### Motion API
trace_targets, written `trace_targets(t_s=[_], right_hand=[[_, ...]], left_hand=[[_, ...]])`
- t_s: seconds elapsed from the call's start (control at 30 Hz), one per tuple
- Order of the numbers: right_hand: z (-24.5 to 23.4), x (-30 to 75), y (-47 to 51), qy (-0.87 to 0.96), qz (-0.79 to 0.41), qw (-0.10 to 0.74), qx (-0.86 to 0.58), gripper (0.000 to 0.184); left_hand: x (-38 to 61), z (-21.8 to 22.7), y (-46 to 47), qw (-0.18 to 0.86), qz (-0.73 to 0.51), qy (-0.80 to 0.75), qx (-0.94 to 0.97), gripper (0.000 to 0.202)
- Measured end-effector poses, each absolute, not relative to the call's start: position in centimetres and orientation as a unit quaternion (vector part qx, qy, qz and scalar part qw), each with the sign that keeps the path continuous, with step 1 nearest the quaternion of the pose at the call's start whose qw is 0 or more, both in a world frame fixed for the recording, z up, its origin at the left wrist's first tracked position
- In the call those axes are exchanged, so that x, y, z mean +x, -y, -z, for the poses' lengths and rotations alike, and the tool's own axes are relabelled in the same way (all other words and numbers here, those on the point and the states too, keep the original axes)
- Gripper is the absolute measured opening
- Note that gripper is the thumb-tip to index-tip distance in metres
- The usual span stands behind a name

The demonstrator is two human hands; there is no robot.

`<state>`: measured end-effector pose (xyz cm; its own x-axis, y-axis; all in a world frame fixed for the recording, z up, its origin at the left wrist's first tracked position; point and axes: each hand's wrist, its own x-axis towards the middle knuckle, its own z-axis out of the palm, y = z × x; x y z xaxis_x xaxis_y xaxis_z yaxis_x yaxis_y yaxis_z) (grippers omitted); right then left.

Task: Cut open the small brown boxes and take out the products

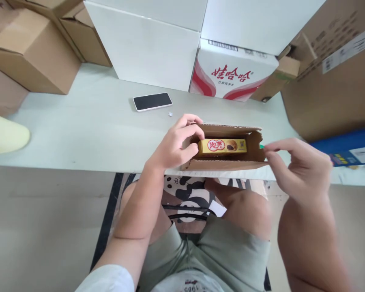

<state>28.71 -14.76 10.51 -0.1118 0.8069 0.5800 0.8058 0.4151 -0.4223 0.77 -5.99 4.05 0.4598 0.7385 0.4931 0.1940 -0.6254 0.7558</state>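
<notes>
**Head view: two hands at one small carton with one yellow box inside**

Head view, looking down past the person's knees to the near edge of the pale table. A small brown carton sits right at that edge, open at the top, its long axis running left to right. Inside lies one yellow snack box, lengthwise along the same axis, with a red-and-white label toward its left end.

The left hand is on the carton's left end: fingers curl over the left wall and flap, thumb on the near side, so it grips the cardboard and sits just beside the yellow box's left end. It is the nearer hand to the box. The right hand is at the carton's right end, thumb and forefinger pinched narrowly near the right wall; whether they actually hold the flap or only touch it I cannot tell, as that hand is blurred. A small green bit shows just at those fingertips.

Counted: one carton in hand, one yellow box, one phone lying face down farther back on the table, left of the carton. Beyond it stand white boxes, one printed red-and-white case, and brown cartons at both far corners. A blue item lies at the right.
</notes>
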Motion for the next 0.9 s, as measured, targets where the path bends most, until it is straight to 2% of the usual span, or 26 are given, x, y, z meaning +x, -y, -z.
trace_targets(t_s=[0.1, 0.2, 0.27, 0.33, 0.43, 0.53, 0.7, 0.9], right_hand=[[-14.0, 25.7, 12.9, 0.792, -0.039, 0.123, -0.597, 0.018], [-14.7, 23.6, 9.9, 0.768, -0.046, -0.13, -0.625, 0.033], [-14.3, 22.9, 8.2, 0.752, -0.033, -0.25, -0.61, 0.041], [-13.7, 22.5, 7.1, 0.741, -0.032, -0.323, -0.588, 0.047], [-12.8, 22.0, 6.4, 0.728, -0.041, -0.375, -0.573, 0.051], [-12.0, 21.6, 6.3, 0.716, -0.024, -0.39, -0.579, 0.05], [-12.5, 22.0, 7.1, 0.72, -0.017, -0.347, -0.601, 0.039], [-15.4, 22.9, 8.8, 0.721, 0.02, -0.279, -0.633, 0.046]], left_hand=[[0.7, -4.3, 6.1, 0.331, -0.417, -0.301, 0.791, 0.014], [0.6, -4.4, 6.1, 0.339, -0.407, -0.308, 0.79, 0.014], [0.4, -4.4, 6.2, 0.338, -0.406, -0.309, 0.791, 0.014], [0.3, -4.5, 6.3, 0.34, -0.403, -0.307, 0.792, 0.014], [0.2, -4.6, 6.3, 0.347, -0.393, -0.3, 0.796, 0.014], [0.3, -4.4, 6.3, 0.345, -0.395, -0.292, 0.8, 0.017], [0.2, -4.2, 6.4, 0.339, -0.399, -0.283, 0.803, 0.025], [0.0, -4.3, 6.2, 0.329, -0.405, -0.285, 0.804, 0.034]])
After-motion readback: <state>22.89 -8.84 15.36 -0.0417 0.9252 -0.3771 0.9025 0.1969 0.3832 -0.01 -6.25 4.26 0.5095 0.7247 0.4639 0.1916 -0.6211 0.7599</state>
